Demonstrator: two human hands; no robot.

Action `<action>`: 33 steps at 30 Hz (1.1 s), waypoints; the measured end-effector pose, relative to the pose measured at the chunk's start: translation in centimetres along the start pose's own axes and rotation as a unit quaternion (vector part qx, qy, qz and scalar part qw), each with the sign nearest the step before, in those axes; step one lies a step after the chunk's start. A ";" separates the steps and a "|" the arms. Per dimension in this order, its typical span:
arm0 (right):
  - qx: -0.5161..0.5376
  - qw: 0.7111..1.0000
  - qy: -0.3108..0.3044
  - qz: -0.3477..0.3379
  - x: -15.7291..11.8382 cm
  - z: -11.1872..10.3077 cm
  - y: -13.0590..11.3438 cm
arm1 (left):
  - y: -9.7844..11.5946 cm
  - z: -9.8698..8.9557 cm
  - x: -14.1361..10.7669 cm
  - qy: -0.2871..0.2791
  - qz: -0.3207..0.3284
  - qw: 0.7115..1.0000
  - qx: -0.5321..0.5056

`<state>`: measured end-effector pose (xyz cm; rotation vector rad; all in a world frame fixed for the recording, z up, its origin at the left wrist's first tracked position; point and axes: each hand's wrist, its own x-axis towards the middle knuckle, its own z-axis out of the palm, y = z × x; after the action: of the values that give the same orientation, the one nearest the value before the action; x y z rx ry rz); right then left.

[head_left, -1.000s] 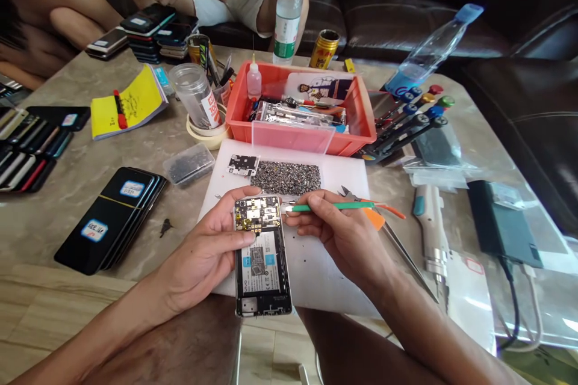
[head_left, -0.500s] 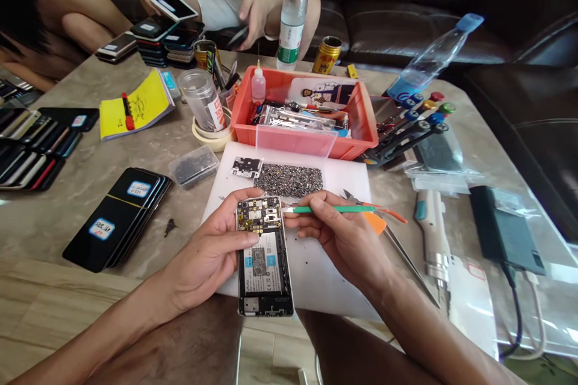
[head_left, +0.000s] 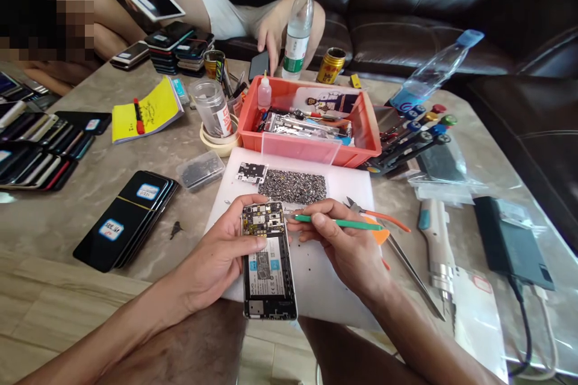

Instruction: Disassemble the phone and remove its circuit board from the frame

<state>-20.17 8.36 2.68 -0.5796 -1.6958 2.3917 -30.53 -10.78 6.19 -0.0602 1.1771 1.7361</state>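
Note:
My left hand (head_left: 215, 257) is closed round an opened phone (head_left: 270, 280), its thumb lying across the upper part of the battery. The back cover is off, so the circuit board and the white-and-blue battery label show. My right hand (head_left: 345, 246) pinches a slim green spudger (head_left: 350, 224), whose tip points at the phone's upper right edge with a small gap between. Beneath both hands lies a white work mat (head_left: 359, 189). A tray of tiny screws (head_left: 293, 185) and a black-and-white board cover (head_left: 251, 172) are just beyond the phone.
Orange-handled cutters (head_left: 383, 215), an orange pick (head_left: 383, 236) and tweezers (head_left: 418, 280) lie right of my right hand. A red bin (head_left: 311, 153) of tools stands behind the mat. Stacked phones (head_left: 112, 222) lie at left. Across the table, a person's hand (head_left: 271, 33) touches a dark phone (head_left: 259, 66).
The view has shifted slightly, moving the scene rightward and down. The spudger tip has drawn back a little from the phone's edge. The other person's dark phone has come down onto the table.

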 end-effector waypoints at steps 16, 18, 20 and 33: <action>-0.257 0.958 0.064 -0.114 -0.5 1.3 -1.8 | -1.2 -0.8 0.6 0.008 0.063 0.994 0.094; -0.281 0.949 0.062 -0.132 -0.6 1.3 -1.9 | -1.2 -0.8 0.5 0.008 0.066 0.993 0.101; -0.336 0.923 0.045 -0.180 -0.7 1.2 -2.0 | -1.1 -0.7 0.6 0.011 0.067 0.992 0.108; -0.179 0.980 0.051 -0.067 0.1 0.9 -2.3 | -0.8 -0.8 0.5 0.039 0.038 0.988 0.146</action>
<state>-20.83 8.44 5.06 -0.6010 -2.0626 1.9423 -30.50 -10.98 4.97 0.0955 1.4980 1.6209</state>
